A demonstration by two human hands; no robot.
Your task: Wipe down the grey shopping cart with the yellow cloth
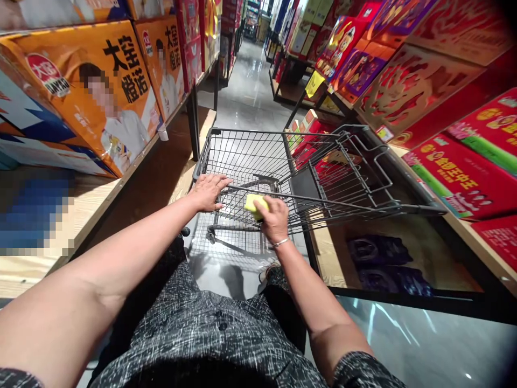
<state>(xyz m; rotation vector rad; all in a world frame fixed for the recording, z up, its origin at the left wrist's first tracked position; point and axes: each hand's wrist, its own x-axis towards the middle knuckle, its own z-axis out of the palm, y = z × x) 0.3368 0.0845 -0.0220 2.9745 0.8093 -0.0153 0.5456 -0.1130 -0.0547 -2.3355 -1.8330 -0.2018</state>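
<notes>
A dark grey wire shopping cart (242,132) stands across the aisle in front of me. My left hand (207,193) rests over its near rim by the left corner, fingers stretched out and thumb apart. Farther right along that rim, my right hand (276,218) is closed around a yellow sponge (255,206). The sponge is at the rim's wire, and its underside is partly hidden by the fingers. Through the mesh of the basket the floor and the lower frame show.
Orange drink cartons (86,91) are stacked on a wooden shelf (30,258) at left. Red gift boxes (450,178) line the right-hand shelf, close to the cart's handle end. Dark purple packages (379,250) lie on the lower right shelf. A grey tiled aisle (250,75) runs ahead.
</notes>
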